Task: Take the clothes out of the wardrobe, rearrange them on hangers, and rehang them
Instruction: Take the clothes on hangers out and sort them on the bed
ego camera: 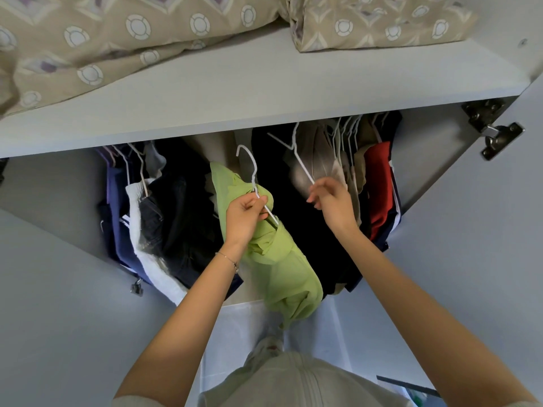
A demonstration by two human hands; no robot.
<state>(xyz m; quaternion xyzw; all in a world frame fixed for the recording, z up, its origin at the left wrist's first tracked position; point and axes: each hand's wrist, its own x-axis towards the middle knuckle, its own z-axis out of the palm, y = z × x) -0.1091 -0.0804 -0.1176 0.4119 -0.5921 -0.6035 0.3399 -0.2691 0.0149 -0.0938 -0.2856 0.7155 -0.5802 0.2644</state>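
A lime-green garment [282, 259] hangs on a white wire hanger [249, 168] in front of the open wardrobe. My left hand [244, 215] grips that hanger just below its hook, which is off the rail. My right hand [332, 201] pinches the lower arm of a second white wire hanger [299, 160], which still hangs up under the shelf among beige clothes [323, 160]. Dark garments [188, 212] hang to the left, black ones [293, 224] in the middle, a red one [379, 186] at the right.
A white shelf [264, 92] runs above the clothes and carries patterned beige bedding [117, 39]. The wardrobe's doors stand open at both sides, with a metal hinge [493, 130] at the upper right. Purple and navy clothes [117, 207] fill the far left.
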